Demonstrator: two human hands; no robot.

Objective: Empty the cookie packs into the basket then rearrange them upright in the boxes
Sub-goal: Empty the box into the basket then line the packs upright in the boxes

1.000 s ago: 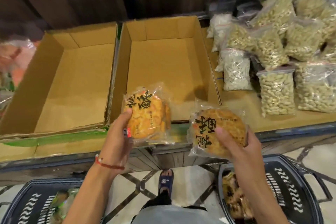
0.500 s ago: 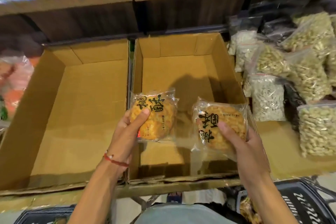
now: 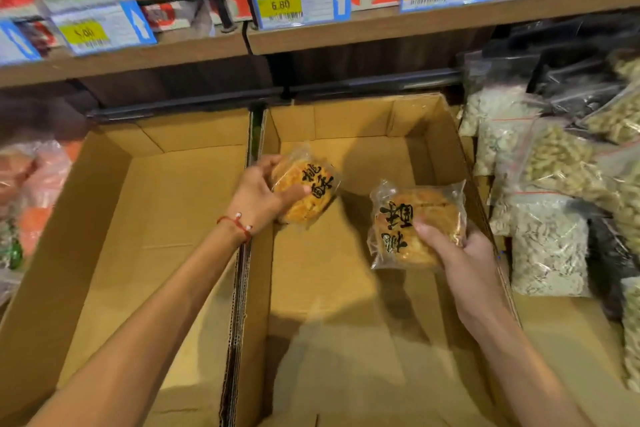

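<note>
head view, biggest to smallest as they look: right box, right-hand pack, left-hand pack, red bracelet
1. right box
2. right-hand pack
3. left-hand pack, though it is farther away and partly covered, so unsure against 2
4. red bracelet

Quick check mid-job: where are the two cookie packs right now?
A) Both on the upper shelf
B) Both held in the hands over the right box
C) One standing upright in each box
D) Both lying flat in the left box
B: the left hand grips one cookie pack and the right hand grips the other pack, both above the bare floor of the right box.
</note>
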